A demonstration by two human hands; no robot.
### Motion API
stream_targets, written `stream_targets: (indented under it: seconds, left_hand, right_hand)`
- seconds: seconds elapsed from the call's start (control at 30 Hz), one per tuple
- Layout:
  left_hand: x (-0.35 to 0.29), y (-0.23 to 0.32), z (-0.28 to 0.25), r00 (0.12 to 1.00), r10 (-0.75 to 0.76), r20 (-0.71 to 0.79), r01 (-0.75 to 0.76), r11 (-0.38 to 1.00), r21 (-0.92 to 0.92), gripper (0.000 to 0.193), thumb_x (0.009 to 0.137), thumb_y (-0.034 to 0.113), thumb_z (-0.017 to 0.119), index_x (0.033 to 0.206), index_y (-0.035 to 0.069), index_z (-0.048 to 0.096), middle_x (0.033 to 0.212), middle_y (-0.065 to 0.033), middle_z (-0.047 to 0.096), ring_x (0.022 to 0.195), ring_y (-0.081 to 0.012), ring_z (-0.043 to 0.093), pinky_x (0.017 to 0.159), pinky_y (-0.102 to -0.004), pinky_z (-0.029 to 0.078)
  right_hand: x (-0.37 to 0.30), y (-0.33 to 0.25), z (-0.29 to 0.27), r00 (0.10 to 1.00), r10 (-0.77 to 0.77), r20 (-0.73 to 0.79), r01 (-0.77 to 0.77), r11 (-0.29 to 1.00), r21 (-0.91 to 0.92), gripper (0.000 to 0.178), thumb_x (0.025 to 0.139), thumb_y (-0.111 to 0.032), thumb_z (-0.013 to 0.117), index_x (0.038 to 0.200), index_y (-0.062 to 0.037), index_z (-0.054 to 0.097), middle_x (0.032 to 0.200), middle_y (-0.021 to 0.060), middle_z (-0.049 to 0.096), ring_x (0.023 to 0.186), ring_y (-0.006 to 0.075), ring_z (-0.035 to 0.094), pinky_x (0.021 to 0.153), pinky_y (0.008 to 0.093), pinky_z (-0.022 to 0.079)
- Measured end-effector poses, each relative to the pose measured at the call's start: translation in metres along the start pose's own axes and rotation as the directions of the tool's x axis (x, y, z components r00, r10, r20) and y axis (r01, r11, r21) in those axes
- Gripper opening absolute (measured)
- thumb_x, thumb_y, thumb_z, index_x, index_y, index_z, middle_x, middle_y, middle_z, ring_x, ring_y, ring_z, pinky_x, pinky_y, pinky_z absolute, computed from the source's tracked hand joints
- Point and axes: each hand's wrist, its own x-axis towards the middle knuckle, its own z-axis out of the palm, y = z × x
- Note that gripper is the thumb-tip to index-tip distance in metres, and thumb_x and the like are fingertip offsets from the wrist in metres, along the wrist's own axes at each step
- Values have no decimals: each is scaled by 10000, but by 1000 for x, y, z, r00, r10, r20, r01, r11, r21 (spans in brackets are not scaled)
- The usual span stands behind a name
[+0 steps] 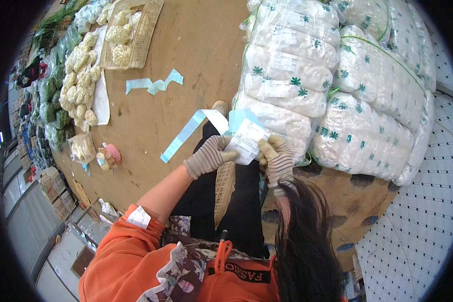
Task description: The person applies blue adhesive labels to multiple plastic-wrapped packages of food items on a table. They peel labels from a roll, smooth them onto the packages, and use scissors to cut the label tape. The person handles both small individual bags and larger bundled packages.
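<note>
My left hand [207, 157], in a striped knit glove, is closed on the left side of a strip of printed white labels [247, 140] with light-blue backing. My right hand [277, 160], gloved the same way, pinches the strip's right edge. A tail of light-blue backing paper [183, 135] loops out past my left hand and hangs down to the left. Just beyond my hands stands a stack of clear plastic-wrapped white packs [287, 93] with green leaf prints, some bearing white labels. One more white label [139, 217] sticks to my left orange sleeve.
On the brown floor lies a crumpled light-blue backing strip [155, 85]. Bags of pale, round produce [80, 85] and a plastic crate [151, 30] stand at the far left. Nearer are a small clear bag [82, 147] and a pink-topped item [110, 155]. A beige basket [224, 194] is between my legs.
</note>
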Motion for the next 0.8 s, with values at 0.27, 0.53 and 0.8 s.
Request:
stream_targets:
  seconds: [0.27,0.53,0.8]
  left_hand:
    - [7,3,6,989,129,67,-145,909,390,266,805,53,588,1062,-14,599,865,-61,636,810,-93,568,734,-271,470]
    - [-35,-33,-75,878,-135,-459,467,33,884,379,861,134,567,1217,29,491,1009,-160,609,800,-277,635,725,-358,518]
    - [30,-4,58,969,44,245,-243,-46,969,441,860,66,479,1299,88,437,1397,-180,420,731,-285,694,524,-399,562]
  right_hand:
    - [12,-26,-5,892,70,447,327,583,-744,423,786,-301,675,1100,-22,624,1105,165,631,1028,264,595,853,357,462]
    - [-5,-15,-154,940,-306,150,319,639,-700,324,800,-271,694,1049,-68,652,928,79,668,840,209,623,740,332,518]
    - [5,6,-28,758,462,460,633,-353,-689,455,744,-356,694,1062,-40,611,1101,114,610,1069,261,574,862,393,481]
